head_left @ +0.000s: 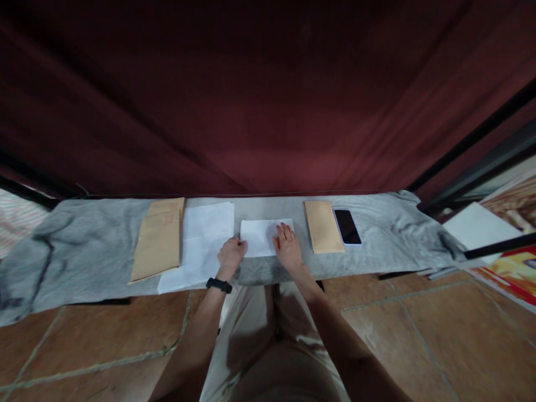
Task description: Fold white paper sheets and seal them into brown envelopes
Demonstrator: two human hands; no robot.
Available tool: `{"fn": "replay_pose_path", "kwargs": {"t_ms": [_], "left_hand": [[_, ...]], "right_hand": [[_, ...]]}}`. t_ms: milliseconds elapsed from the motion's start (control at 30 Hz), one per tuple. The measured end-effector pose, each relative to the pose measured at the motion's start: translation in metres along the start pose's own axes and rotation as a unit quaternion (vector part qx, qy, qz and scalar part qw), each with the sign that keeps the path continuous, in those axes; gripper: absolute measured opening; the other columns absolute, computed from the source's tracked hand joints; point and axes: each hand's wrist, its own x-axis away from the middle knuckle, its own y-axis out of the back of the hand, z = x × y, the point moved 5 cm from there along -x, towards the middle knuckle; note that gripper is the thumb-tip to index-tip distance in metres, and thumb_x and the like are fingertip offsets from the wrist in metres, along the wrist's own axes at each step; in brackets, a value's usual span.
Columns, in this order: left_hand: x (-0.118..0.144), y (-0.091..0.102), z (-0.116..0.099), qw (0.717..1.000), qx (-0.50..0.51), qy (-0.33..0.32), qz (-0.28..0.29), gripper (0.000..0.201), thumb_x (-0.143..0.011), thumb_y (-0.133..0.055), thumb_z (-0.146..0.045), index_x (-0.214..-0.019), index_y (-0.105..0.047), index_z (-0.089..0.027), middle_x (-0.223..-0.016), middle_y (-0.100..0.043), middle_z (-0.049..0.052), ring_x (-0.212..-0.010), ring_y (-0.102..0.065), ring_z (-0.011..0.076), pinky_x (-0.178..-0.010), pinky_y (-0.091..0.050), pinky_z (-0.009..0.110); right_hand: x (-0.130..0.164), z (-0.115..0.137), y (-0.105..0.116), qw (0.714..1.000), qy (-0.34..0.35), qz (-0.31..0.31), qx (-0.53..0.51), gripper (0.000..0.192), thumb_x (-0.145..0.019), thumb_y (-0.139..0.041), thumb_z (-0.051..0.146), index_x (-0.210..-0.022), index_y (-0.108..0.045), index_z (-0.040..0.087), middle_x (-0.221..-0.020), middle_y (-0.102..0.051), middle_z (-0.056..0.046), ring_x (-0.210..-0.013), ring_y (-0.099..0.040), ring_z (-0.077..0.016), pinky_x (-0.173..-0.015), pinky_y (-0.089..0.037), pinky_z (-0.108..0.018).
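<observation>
Both hands rest on a folded white sheet (262, 237) lying on the grey cloth (84, 245) that covers the counter. Seen from the head camera, the left hand (230, 254) pinches the sheet's left edge with curled fingers, a black watch (219, 285) on its wrist. The right hand (287, 245) lies flat and spread on the sheet's right part, its grip released, pressing down rather than grasping. Just left of the sheet sits a stack of white paper (201, 245), and beside that lie brown envelopes (158, 240). Right of the sheet lies another brown envelope (322, 226), with a dark phone (347, 226) touching its far side. Dark red curtain (268, 100) hangs behind the counter.
</observation>
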Motion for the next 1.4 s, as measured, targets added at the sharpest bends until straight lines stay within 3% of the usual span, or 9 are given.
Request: {"fn": "replay_pose_path", "kwargs": {"t_ms": [267,600,667,767,867,933,1000,1167,1400], "left_hand": [[0.004,-0.001,-0.002,1.000,-0.020,0.001,-0.015,0.029,-0.093,-0.047,-0.037,-0.105,-0.069,-0.023,-0.113,-0.074,0.012,-0.106,-0.070,0.0281,-0.082,-0.052,0.035],[0.012,-0.001,-0.006,0.999,-0.040,0.005,-0.035,0.031,-0.095,-0.046,-0.035,-0.110,-0.068,-0.021,-0.108,-0.074,0.014,-0.101,-0.070,0.0286,-0.081,-0.052,0.036],[0.017,0.000,-0.009,0.997,-0.054,-0.004,-0.061,0.033,-0.096,-0.044,-0.032,-0.117,-0.064,-0.017,-0.108,-0.072,0.016,-0.101,-0.069,0.0297,-0.083,-0.052,0.038],[0.025,0.002,-0.022,0.985,-0.077,-0.055,-0.146,0.038,-0.097,-0.039,-0.024,-0.126,-0.058,-0.011,-0.115,-0.068,0.020,-0.111,-0.065,0.0307,-0.092,-0.050,0.040],[0.026,-0.011,-0.047,0.967,-0.057,-0.175,-0.178,0.044,-0.100,-0.033,-0.025,-0.137,-0.053,-0.011,-0.138,-0.059,0.019,-0.131,-0.053,0.0273,-0.109,-0.041,0.039],[0.023,-0.028,-0.065,0.952,-0.041,-0.258,-0.159,0.049,-0.102,-0.030,-0.028,-0.144,-0.048,-0.012,-0.153,-0.048,0.014,-0.144,-0.040,0.0237,-0.118,-0.032,0.037],[0.017,-0.046,-0.076,0.943,-0.040,-0.299,-0.143,0.051,-0.103,-0.029,-0.032,-0.147,-0.047,-0.012,-0.159,-0.041,0.012,-0.150,-0.030,0.0245,-0.122,-0.026,0.041],[0.000,-0.069,-0.078,0.941,-0.056,-0.300,-0.148,0.055,-0.104,-0.026,-0.035,-0.151,-0.044,-0.014,-0.162,-0.038,0.009,-0.154,-0.024,0.0248,-0.125,-0.021,0.046],[-0.008,-0.067,-0.059,0.946,-0.069,-0.260,-0.181,0.057,-0.102,-0.027,-0.030,-0.155,-0.036,-0.011,-0.164,-0.031,0.011,-0.154,-0.022,0.0246,-0.125,-0.020,0.046]], "right_hand": [[0.003,0.000,-0.019,0.999,0.004,0.042,0.010,0.049,-0.106,-0.038,0.035,-0.150,-0.047,0.014,-0.160,-0.040,-0.013,-0.148,-0.034,-0.0253,-0.120,-0.028,-0.042],[0.007,-0.001,-0.025,0.999,0.012,0.029,0.034,0.049,-0.106,-0.039,0.035,-0.150,-0.047,0.017,-0.159,-0.041,-0.012,-0.147,-0.037,-0.0259,-0.120,-0.026,-0.044],[0.007,0.000,-0.025,0.999,0.011,0.027,0.035,0.048,-0.106,-0.040,0.035,-0.150,-0.047,0.017,-0.159,-0.042,-0.012,-0.146,-0.038,-0.0259,-0.120,-0.027,-0.045],[0.007,0.001,-0.025,0.999,0.012,0.030,0.035,0.049,-0.105,-0.041,0.034,-0.150,-0.047,0.016,-0.159,-0.042,-0.013,-0.146,-0.038,-0.0265,-0.121,-0.026,-0.045],[0.007,0.001,-0.026,0.999,0.011,0.032,0.036,0.050,-0.105,-0.041,0.035,-0.151,-0.045,0.015,-0.159,-0.040,-0.014,-0.147,-0.036,-0.0270,-0.121,-0.025,-0.045],[0.008,0.001,-0.026,0.999,0.014,0.030,0.037,0.050,-0.106,-0.040,0.034,-0.152,-0.044,0.016,-0.160,-0.040,-0.013,-0.148,-0.035,-0.0270,-0.121,-0.025,-0.045],[0.008,0.001,-0.027,0.999,0.019,0.029,0.037,0.049,-0.106,-0.039,0.030,-0.152,-0.044,0.016,-0.159,-0.040,-0.013,-0.148,-0.036,-0.0267,-0.121,-0.025,-0.046],[0.008,0.000,-0.029,0.999,0.027,0.021,0.032,0.048,-0.105,-0.038,0.024,-0.151,-0.046,0.014,-0.158,-0.042,-0.014,-0.147,-0.037,-0.0275,-0.121,-0.026,-0.046],[0.007,-0.005,-0.032,1.000,0.010,0.007,0.003,0.047,-0.106,-0.036,0.030,-0.149,-0.049,0.016,-0.157,-0.044,-0.013,-0.147,-0.037,-0.0265,-0.121,-0.028,-0.048]]}}
